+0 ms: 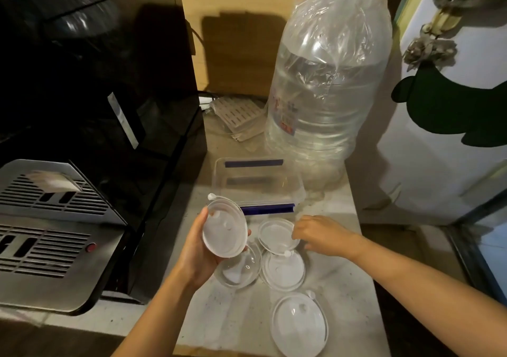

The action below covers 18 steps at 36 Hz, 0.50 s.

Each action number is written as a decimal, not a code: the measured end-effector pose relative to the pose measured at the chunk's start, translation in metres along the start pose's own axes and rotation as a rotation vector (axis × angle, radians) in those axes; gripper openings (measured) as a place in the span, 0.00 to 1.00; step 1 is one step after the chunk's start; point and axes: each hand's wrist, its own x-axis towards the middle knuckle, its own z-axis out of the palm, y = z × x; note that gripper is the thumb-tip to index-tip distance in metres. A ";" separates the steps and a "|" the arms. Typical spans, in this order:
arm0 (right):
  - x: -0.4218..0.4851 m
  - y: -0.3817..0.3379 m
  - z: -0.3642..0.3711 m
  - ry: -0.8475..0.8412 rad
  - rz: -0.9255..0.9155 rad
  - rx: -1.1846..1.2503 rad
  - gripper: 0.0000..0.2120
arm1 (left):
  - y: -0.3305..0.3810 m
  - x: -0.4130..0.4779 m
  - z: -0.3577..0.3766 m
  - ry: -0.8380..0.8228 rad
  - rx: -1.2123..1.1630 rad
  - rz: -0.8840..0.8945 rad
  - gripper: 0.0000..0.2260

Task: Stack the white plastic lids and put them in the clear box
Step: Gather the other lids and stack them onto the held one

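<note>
Lids lie nearest to us on the pale counter: one oval lid sits at the lower centre of the frame, well apart from the others. Above it, a round lid and a domed lid rest side by side, touching or nearly so.

Our left forearm rises from the bottom edge toward the centre, wrist bent back, and our left hand cups a tilted stack of lids, thumb along its left rim and fingers curled under the far edge, grasping it clear of the counter.

Our right arm crosses in from the lower right, palm down. Our right hand rests at the right rim of another lid, fingers bent loosely at its edge; we cannot tell whether they have closed on it.

Just beyond, at mid-frame, the clear box stands open with blue clips. A large water bottle wrapped in plastic stands behind it, and a dark appliance fills the left.
</note>
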 end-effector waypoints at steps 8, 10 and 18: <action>-0.002 -0.005 0.005 0.201 -0.094 -0.167 0.13 | 0.000 -0.002 0.004 0.046 -0.002 0.011 0.23; -0.004 -0.005 0.004 0.250 -0.109 -0.170 0.12 | 0.001 -0.001 0.005 0.048 0.024 0.010 0.22; -0.028 -0.016 -0.037 0.318 0.066 0.210 0.12 | 0.004 0.006 0.011 0.041 0.111 0.034 0.46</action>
